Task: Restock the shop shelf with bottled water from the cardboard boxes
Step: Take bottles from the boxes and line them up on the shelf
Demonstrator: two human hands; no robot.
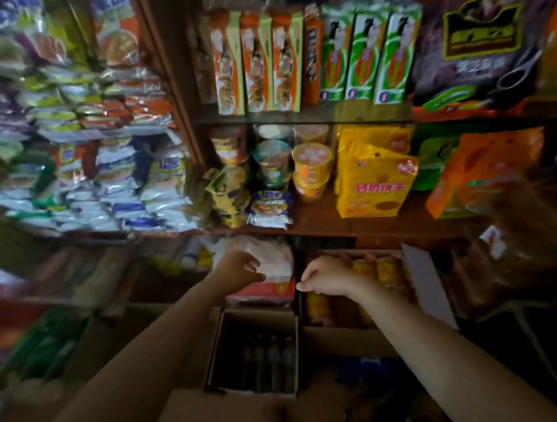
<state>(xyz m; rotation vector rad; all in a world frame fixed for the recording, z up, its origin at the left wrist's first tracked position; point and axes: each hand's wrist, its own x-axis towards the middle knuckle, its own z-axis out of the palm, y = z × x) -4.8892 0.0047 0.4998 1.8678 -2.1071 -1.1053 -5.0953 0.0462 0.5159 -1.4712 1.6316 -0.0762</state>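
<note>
We see an open cardboard box at lower centre with bottles standing in it. Right of it, a second box holds cans. Above both runs the shelf, cup noodles on it.

Dim light; dark wooden shelving above and beyond both hands, a slanted wooden upright up-left of them, packaged snacks crowding the boards.

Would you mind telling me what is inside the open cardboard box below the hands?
The open cardboard box holds upright dark bottles; only their tops and shoulders show, and the box wall hides how many there are.
</note>
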